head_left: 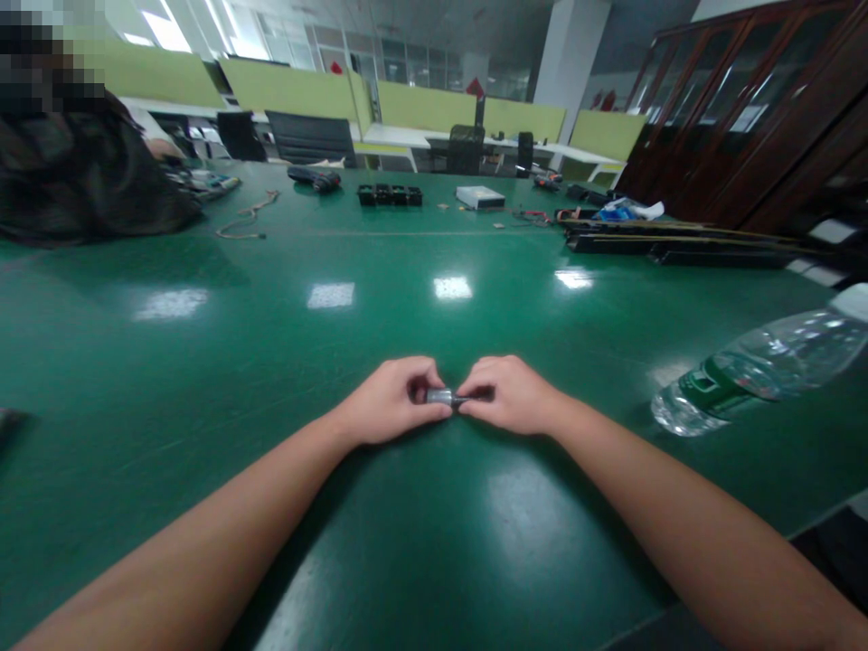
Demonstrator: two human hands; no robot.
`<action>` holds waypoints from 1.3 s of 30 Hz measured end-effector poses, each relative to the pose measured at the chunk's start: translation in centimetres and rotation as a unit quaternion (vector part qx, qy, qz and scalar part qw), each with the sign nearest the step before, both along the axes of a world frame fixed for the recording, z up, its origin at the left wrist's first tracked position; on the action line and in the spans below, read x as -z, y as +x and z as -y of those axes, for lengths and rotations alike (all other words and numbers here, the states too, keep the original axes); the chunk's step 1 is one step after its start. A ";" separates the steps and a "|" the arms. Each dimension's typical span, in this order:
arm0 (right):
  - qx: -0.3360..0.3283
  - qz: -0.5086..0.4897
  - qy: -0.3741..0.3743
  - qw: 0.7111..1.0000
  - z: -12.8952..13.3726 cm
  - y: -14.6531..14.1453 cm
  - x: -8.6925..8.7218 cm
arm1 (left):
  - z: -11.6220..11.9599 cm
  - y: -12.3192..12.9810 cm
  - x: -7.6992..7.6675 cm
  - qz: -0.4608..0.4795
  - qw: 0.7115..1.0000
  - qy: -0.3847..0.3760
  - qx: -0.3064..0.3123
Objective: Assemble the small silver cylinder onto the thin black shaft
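left fingers (426, 365) on silvery cylinder (439, 397) | right fingers (478, 410) on dark stem (464, 399) | (green tabletop (420, 542))

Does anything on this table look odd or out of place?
The clear bottle at right looks steeply slanted; the wide view may cause that, so I cannot tell whether it lies or stands. A loose cable also straggles across the far left of the green table. I see no spill.

Two foreground hands (386, 400) (514, 395) are meeting at one metal cylinder (438, 397); one bottle (720, 387), one white box (480, 196) and one beige cable (239, 222) are resting on one green table (250, 366); one other person (74, 167) is showing behind.
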State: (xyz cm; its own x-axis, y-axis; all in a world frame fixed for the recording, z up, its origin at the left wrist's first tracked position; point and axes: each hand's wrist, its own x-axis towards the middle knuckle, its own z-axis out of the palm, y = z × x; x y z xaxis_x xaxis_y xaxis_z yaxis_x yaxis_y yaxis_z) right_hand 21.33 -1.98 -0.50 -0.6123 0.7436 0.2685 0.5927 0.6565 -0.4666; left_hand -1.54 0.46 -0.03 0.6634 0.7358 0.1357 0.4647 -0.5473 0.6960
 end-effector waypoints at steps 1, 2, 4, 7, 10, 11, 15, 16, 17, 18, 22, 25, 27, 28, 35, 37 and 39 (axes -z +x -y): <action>-0.001 0.001 0.000 1.000 0.0 0.0 0.0 | 0.0 0.0 0.0 -0.001 1.000 -0.001 0.000; -0.002 0.001 0.000 1.000 0.0 0.1 0.0 | 0.0 0.0 0.0 -0.001 1.000 0.000 0.000; -0.004 0.001 -0.002 1.000 0.0 0.2 -0.1 | 0.0 0.0 0.0 -0.003 1.000 0.002 0.000; -0.007 0.002 -0.006 1.000 0.0 0.2 -0.2 | 0.0 0.0 -0.1 -0.004 1.000 0.004 0.001; -0.007 0.010 -0.007 1.000 0.1 0.3 -0.4 | 0.0 0.0 -0.1 -0.003 1.000 0.000 0.002; -0.008 0.013 -0.007 1.000 0.1 0.3 -0.5 | 0.0 0.0 -0.2 -0.003 1.000 0.001 0.003; -0.008 0.026 -0.006 1.000 0.1 0.4 -0.6 | 0.1 0.0 -0.2 -0.006 1.000 0.007 0.007; -0.007 0.027 -0.007 1.000 0.1 0.4 -0.7 | 0.1 0.0 -0.1 -0.006 1.000 0.007 0.008; -0.007 0.027 -0.008 1.000 0.1 0.5 -0.7 | 0.1 -0.1 -0.1 -0.006 1.000 0.007 0.009; -0.007 0.027 -0.009 1.000 0.1 0.5 -0.7 | 0.1 -0.1 0.0 -0.004 1.000 0.007 0.010; -0.004 0.027 -0.010 1.000 0.1 0.8 -0.7 | 0.0 -0.2 0.3 -0.003 1.000 0.003 0.012; 0.001 0.027 -0.015 1.000 0.1 1.0 -0.8 | 0.0 -0.2 0.4 -0.003 1.000 -0.004 0.012; 0.001 0.028 -0.021 0.999 0.1 1.3 -0.9 | 0.0 -0.1 0.3 -0.001 1.000 -0.006 0.012; 0.001 0.027 -0.024 0.999 0.0 1.4 -1.0 | 0.0 -0.1 0.3 0.000 1.000 -0.005 0.012; 0.012 0.021 -0.055 0.998 0.0 1.9 -1.2 | 0.0 -0.1 0.3 0.003 1.000 -0.004 0.014; 0.016 0.018 -0.068 0.997 0.0 2.0 -1.3 | -0.1 -0.2 0.3 0.002 1.000 -0.003 0.015; 0.019 0.018 -0.079 0.997 -0.1 2.2 -1.3 | -0.1 -0.2 0.4 0.002 1.000 -0.004 0.015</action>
State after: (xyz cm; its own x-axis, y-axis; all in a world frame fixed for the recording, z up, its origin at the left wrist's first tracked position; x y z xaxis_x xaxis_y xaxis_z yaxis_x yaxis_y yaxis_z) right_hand 23.53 -1.93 0.82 -0.5901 0.7975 0.1252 0.6340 0.5539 -0.5396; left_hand -1.73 0.54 -0.42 0.6845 0.7169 0.1325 0.4449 -0.5547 0.7031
